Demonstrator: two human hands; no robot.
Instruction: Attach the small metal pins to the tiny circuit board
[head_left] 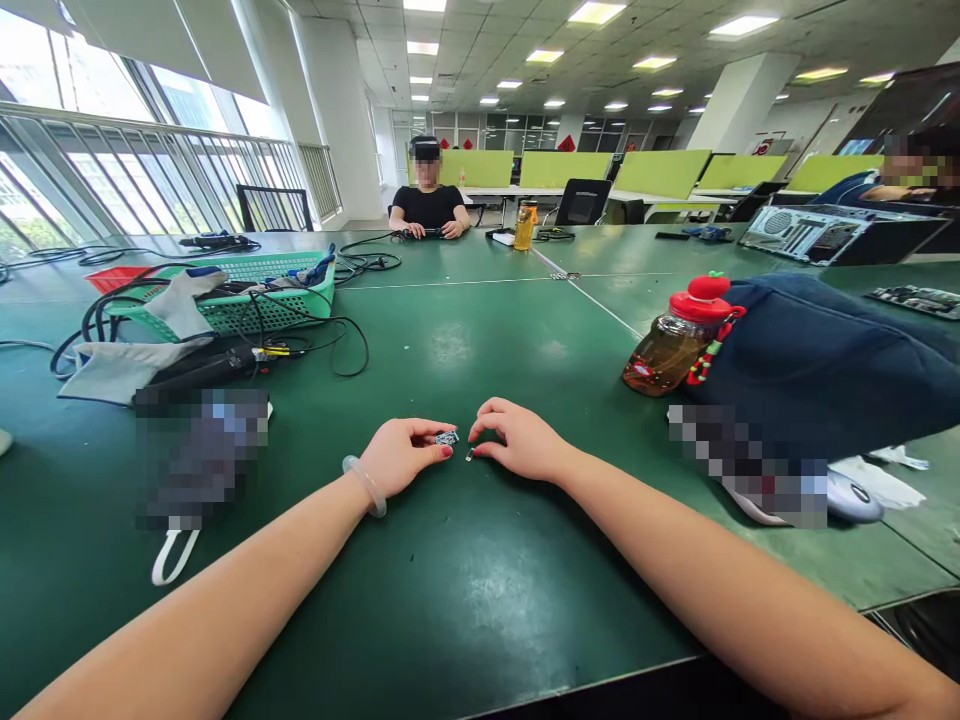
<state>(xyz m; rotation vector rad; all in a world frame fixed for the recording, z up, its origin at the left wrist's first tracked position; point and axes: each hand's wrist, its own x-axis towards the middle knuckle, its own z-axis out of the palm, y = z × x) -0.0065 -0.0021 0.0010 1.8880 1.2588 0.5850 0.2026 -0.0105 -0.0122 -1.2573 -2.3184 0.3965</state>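
My left hand, with a pale translucent bangle at the wrist, pinches a small circuit board between thumb and fingers. The board is blue-grey with tiny parts, too small to read. Just to its right, my right hand has its fingers curled, thumb and fingertips apart. A tiny silvery piece sits at the right thumb's tip; whether it is gripped or only touched is hard to see. Both hands rest low over the green table, a short gap between them.
On the left lie a green basket with cables and gloves, and a phone-like object with a white strap. To the right stand a red-lidded bottle, a dark blue bag and a mouse. A person sits across the table.
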